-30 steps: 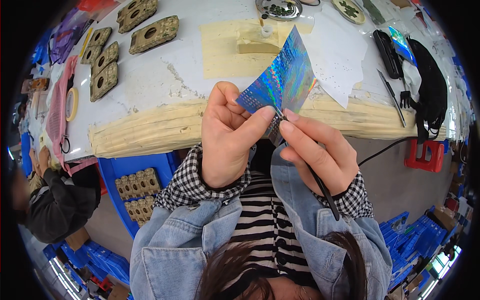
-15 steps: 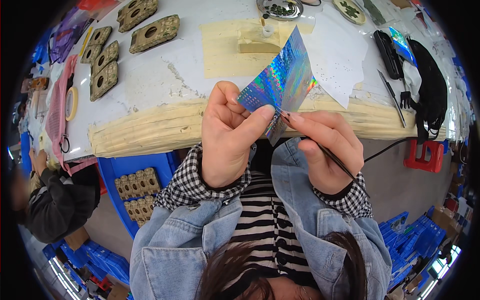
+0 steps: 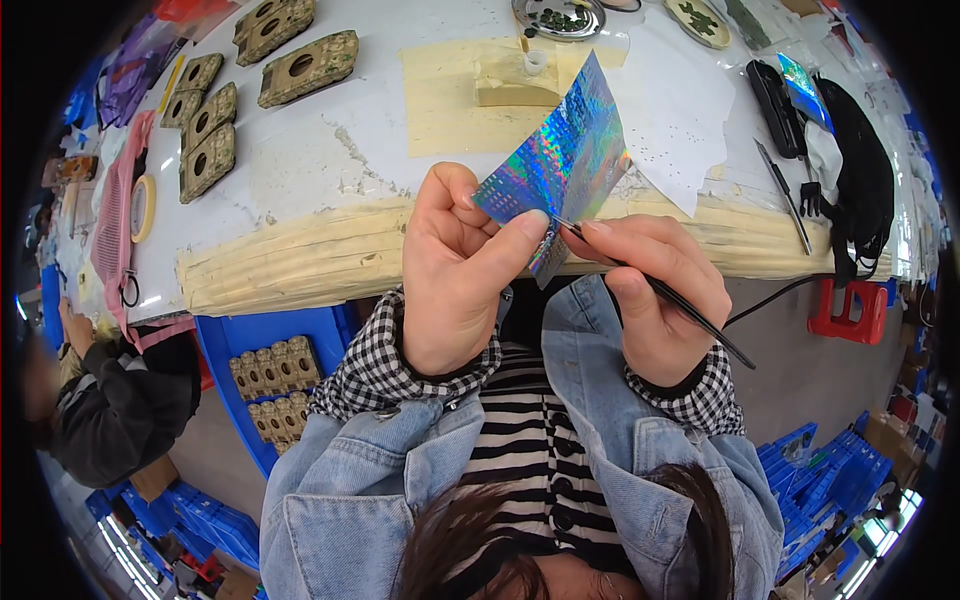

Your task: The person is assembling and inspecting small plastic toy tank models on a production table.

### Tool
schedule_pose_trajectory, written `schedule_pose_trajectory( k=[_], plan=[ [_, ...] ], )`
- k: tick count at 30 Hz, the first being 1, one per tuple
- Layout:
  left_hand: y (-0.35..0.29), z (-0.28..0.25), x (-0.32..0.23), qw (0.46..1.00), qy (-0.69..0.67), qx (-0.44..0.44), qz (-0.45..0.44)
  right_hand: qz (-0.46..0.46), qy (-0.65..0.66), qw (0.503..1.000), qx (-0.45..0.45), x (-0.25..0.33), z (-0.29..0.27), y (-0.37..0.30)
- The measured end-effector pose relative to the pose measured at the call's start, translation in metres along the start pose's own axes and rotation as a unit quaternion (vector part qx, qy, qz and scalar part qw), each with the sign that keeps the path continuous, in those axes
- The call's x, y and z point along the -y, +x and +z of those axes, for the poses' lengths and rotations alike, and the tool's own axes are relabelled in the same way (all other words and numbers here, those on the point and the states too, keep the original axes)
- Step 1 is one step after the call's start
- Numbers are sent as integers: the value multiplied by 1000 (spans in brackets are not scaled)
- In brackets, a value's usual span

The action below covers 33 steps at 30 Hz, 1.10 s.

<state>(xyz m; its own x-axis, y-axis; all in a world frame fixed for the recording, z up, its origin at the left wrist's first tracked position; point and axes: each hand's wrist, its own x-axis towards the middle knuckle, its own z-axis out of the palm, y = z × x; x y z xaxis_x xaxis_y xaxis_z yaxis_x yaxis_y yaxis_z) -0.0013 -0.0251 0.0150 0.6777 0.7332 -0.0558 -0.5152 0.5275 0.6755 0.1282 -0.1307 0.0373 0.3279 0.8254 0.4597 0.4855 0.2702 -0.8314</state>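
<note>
Over the table's front edge, my left hand (image 3: 462,265) is closed on a shiny blue holographic sticker sheet (image 3: 565,150), with the thumb on its lower part. The sheet is bent, and small pale marks show in rows near its left corner. My right hand (image 3: 665,290) pinches slim black tweezers (image 3: 690,312) like a pen. Their fine tip meets the sheet just beside my left thumb. Whether the tip holds anything is too small to tell. Behind the sheet, a small white cup (image 3: 535,62) stands on a tape-covered block (image 3: 515,92).
Camouflage-patterned housings (image 3: 308,68) lie at the table's far left, near a tape roll (image 3: 144,208). A metal dish (image 3: 560,18) holds small dark parts. A pen-like tool (image 3: 785,195) and a black case (image 3: 776,108) lie right. A blue tray (image 3: 235,385) holds more housings. Another person (image 3: 125,400) sits left.
My right hand has tilted the tweezers, so their rear end now reaches farther out to the lower right. The sheet's glints have shifted slightly; my left hand stays in place.
</note>
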Motion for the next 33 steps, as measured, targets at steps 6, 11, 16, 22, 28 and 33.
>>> schedule_pose_trajectory(
  k=[6, 11, 16, 22, 28, 33],
  plan=[
    [0, -1, 0, 1000, 1, 6, 3, 6, 4, 1000, -1, 1, 0, 0],
    [0, -1, 0, 1000, 6, 2, -1, 39, 49, 998, -14, -2, 2, -2],
    [0, -2, -1, 1000, 18, 1, -7, 43, 54, 998, -12, -3, 2, -2],
    [0, -1, 0, 1000, 9, 0, -6, 49, 58, 997, -10, -3, 2, -2],
    [0, -3, 0, 1000, 1, 13, 1, 58, 80, 995, -19, -2, 3, -2],
    [0, -3, 0, 1000, -2, 12, -1, 62, 89, 994, -23, -2, 4, -1]
  ],
)
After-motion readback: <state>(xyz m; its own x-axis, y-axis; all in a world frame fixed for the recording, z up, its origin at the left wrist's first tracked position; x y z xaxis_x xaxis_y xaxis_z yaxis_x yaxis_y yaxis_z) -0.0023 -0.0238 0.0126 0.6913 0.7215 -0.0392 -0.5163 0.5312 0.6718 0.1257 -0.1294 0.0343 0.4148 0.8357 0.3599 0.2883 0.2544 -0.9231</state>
